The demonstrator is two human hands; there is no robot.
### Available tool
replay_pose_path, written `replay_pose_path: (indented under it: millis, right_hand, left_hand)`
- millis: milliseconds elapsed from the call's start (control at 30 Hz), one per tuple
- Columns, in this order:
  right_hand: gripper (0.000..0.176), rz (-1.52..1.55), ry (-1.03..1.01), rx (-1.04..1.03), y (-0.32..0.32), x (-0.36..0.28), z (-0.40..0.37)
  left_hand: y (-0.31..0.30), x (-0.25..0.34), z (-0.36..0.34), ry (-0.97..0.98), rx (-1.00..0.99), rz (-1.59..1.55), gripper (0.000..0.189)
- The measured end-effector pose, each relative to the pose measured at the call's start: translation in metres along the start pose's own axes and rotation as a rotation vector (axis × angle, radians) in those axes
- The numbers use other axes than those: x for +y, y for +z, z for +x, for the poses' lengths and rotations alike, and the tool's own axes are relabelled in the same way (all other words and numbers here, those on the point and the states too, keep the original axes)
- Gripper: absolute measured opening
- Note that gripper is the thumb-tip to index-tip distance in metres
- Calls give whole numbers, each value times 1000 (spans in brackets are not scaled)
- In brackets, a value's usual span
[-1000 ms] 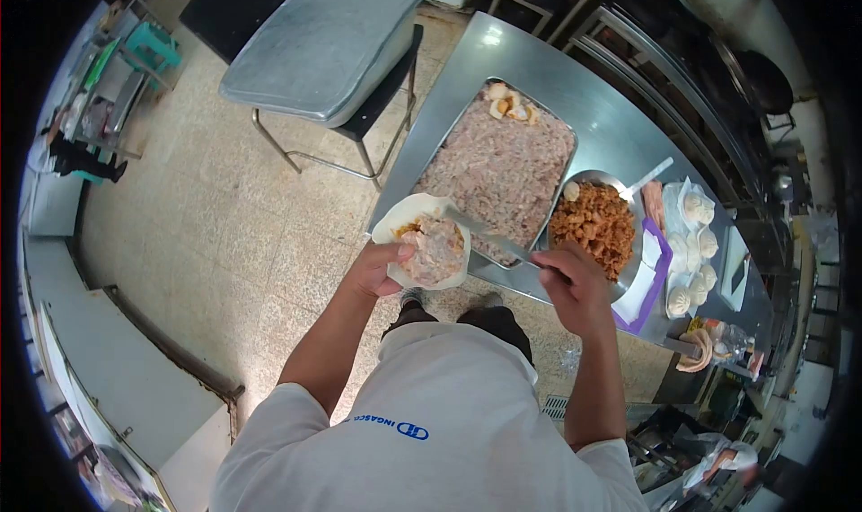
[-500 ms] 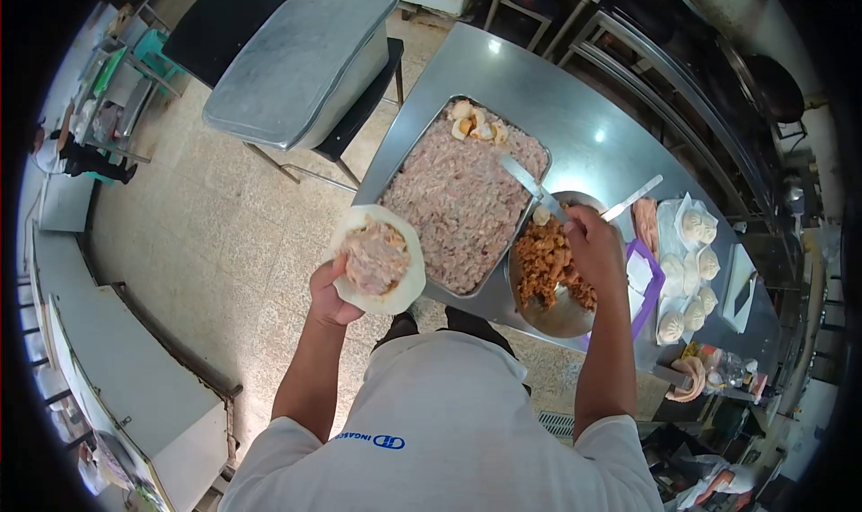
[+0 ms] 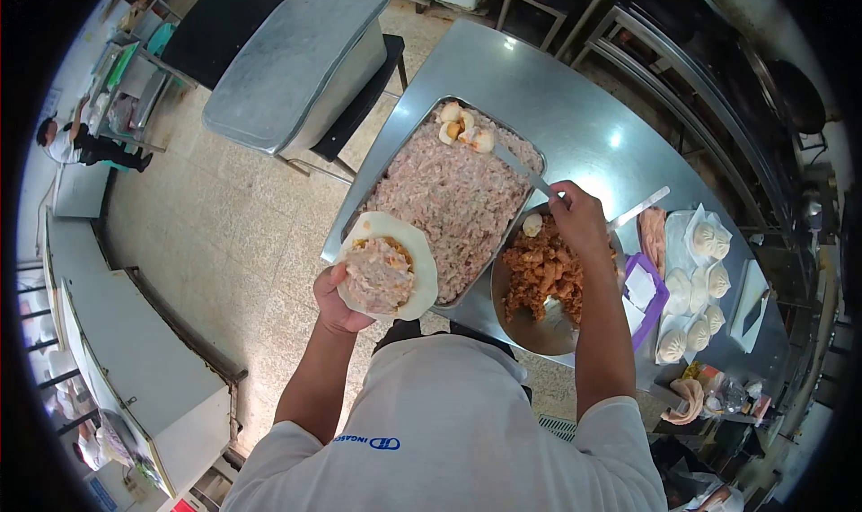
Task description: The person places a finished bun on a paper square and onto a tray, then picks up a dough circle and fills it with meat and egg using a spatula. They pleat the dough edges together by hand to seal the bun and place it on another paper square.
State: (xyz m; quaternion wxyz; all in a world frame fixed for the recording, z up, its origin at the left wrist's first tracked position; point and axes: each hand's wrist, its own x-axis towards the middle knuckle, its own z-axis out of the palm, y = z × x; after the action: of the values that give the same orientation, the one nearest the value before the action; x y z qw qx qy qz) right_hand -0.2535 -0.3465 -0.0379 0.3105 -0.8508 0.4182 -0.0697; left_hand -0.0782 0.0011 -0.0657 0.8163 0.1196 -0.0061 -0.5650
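A round of white dough (image 3: 426,259) lies flat on my left hand (image 3: 338,304), whose thumb presses over its edge. Pale minced meat with some orange-brown filling (image 3: 382,274) is heaped in its middle. My right hand (image 3: 579,216) grips a flat metal spatula (image 3: 521,167), its blade reaching over the tray to the egg pieces (image 3: 463,130). Pinkish minced meat (image 3: 449,193) fills this metal tray (image 3: 542,160). Partly under my right forearm stands a metal bowl (image 3: 510,334) of brown chunky filling (image 3: 543,274), with one egg piece at its edge.
Another metal utensil (image 3: 642,205) leans out of the bowl. Right of it are a purple-rimmed container (image 3: 660,295), several shaped buns (image 3: 709,240) and a white tray (image 3: 749,306). A lidded grey tub (image 3: 296,59) sits on chairs at the left. Someone (image 3: 85,144) stands far left.
My right hand has moved up and slightly left with the spatula, whose blade now touches the egg pieces. My left hand and the filled dough have shifted slightly right in view.
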Motion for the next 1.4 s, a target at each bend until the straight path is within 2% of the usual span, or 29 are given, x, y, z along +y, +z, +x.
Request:
replay_pose_path:
  millis: [233, 367, 467, 500, 533, 667, 800, 900, 1000, 1100, 1233, 1300, 1333, 1400]
  right_hand:
    - [23, 41, 10, -21, 19, -7, 2]
    - [24, 83, 35, -36, 11, -15, -11]
    - [24, 60, -7, 20, -1, -13, -30]
    - [24, 12, -97, 72, -7, -12, -38]
    - [25, -35, -189, 125, -11, -17, -44]
    - [28, -59, -293, 124, -33, -56, -78]
    - [24, -123, -321, 86, -49, -106, -118]
    - [17, -126, -363, 74, -43, -137, -139]
    - [14, -308, -314, -71, -33, -159, -150]
    - [8, -377, -394, -91, -35, -172, -156]
    - [9, -352, -386, -73, -59, -182, -173]
    - [20, -342, -337, -9, -66, -177, -180]
    - [20, -340, -345, -14, -61, -176, -181]
    - [33, -200, -496, 195, -41, -162, -179]
  left_hand:
    - [12, 0, 8, 4, 90, 93, 75]
    - [8, 1, 10, -3, 62, 62, 74]
    - [9, 0, 19, 29, 84, 85, 74]
    - [7, -1, 24, 36, 103, 92, 75]
    - [4, -1, 29, 44, 121, 101, 75]
    - [-9, -8, 57, 86, 81, 107, 68]
    - [10, -15, 67, 154, 78, 194, 74]
    - [-1, -23, 69, 166, 102, 245, 76]
    - [-3, -28, 63, 147, 91, 366, 77]
    - [-1, -26, 53, 132, 134, 334, 70]
    - [-3, -13, 41, 89, 94, 193, 77]
    - [0, -3, 34, 5, 38, 79, 77]
    - [2, 2, 30, 14, 41, 79, 77]
    - [6, 10, 23, -7, 2, 83, 76]
